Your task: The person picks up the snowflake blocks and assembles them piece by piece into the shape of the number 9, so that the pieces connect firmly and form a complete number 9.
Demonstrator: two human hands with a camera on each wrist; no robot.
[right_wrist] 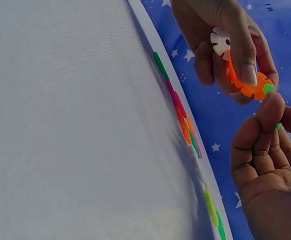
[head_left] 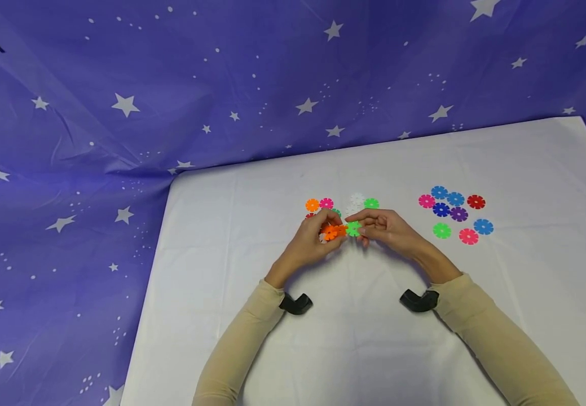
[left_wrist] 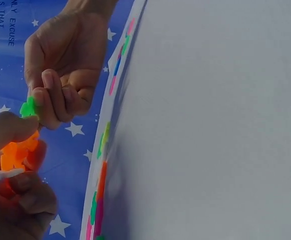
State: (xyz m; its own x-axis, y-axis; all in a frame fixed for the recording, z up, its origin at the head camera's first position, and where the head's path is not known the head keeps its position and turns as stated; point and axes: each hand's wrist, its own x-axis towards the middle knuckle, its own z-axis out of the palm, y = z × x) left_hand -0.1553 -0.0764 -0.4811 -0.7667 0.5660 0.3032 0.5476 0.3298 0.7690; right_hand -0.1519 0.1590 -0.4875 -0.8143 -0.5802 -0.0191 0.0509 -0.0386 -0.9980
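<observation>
Left hand [head_left: 307,241] is pinching orange notched discs [head_left: 330,233], likely bracing them; right hand [head_left: 393,230] is pinching green notched disc [head_left: 353,228] at their 3 o'clock.

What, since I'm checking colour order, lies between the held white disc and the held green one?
Orange pieces lie between the white disc and green disc, shown in the right wrist view.
</observation>
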